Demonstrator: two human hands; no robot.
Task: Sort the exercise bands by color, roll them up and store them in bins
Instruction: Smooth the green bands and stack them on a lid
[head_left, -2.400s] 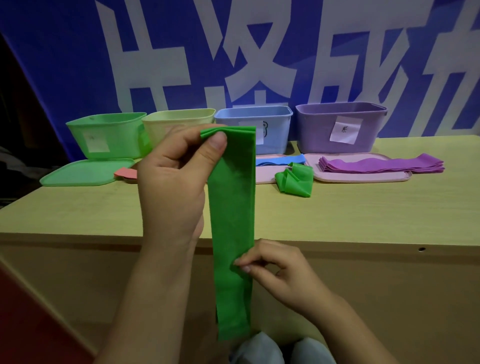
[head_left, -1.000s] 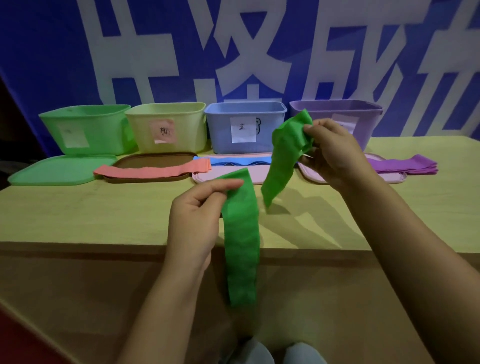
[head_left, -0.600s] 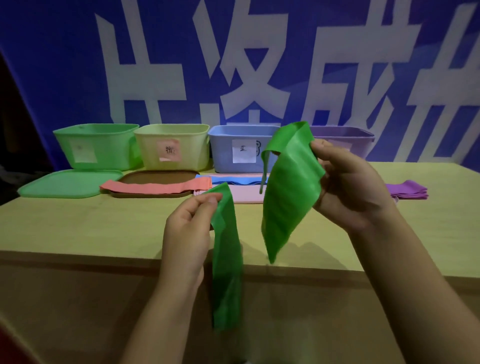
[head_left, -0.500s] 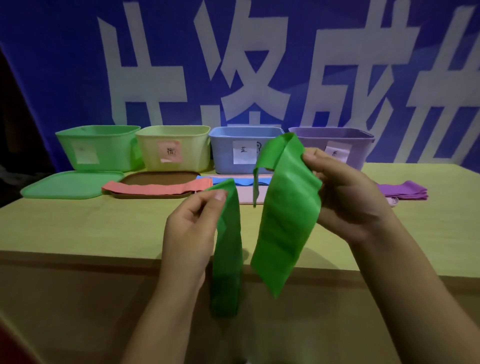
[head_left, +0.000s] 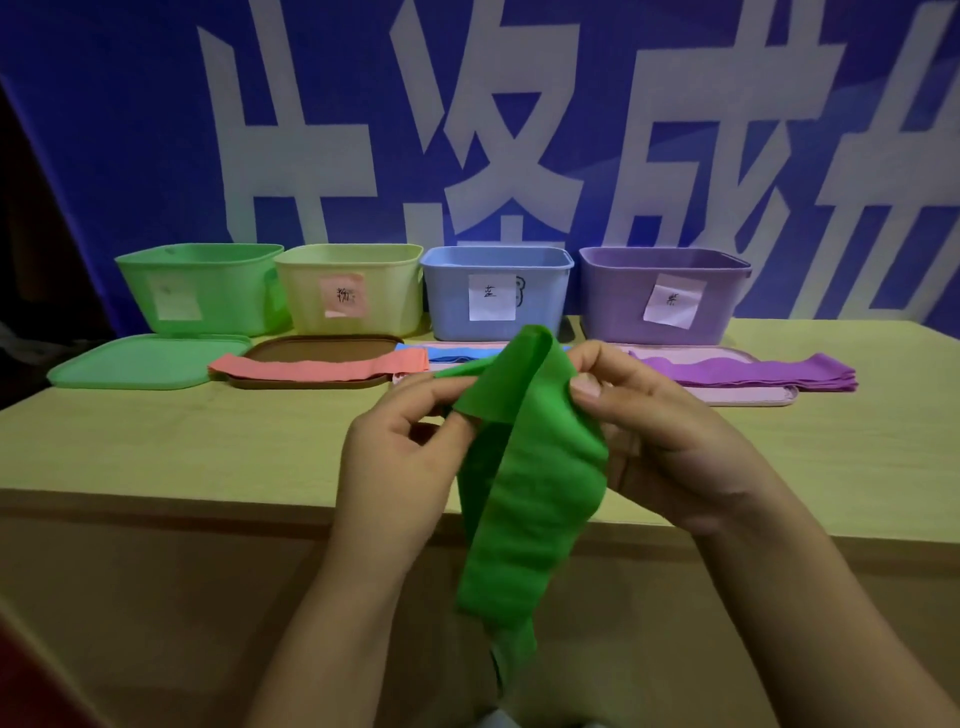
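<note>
Out in front of the table edge (head_left: 260, 499) I'm holding the green bands (head_left: 524, 467) up in the air with both hands, so I'd say I'm sitting in the sorting/gathering step for green and not rolling anything yet. My left hand (head_left: 400, 467) is pinching the top of the green material between thumb and fingers, and my right hand (head_left: 670, 441) is gripping the other side with the thumb pressing on the front, fingers curling behind it. It's looking like two green strips meeting at the top and hanging down past the table edge, though I honestly can't tell where one ends and the other starts. Further back the green bin (head_left: 202, 286), yellow bin (head_left: 353, 288), blue bin (head_left: 493, 291) and purple bin (head_left: 660, 291) are standing in a row with labels, the pink band (head_left: 317, 370) is lying across a brown lid (head_left: 322, 345), the purple bands (head_left: 753, 371) are stacking on a pink lid (head_left: 743, 397), and the green lid (head_left: 140, 361) is lying flat at far left. Next I'm thinking the ends need lining up flush and flat, then rolling tight from one end, keeping tension since this stretchy stuff is probably going to spring open
</note>
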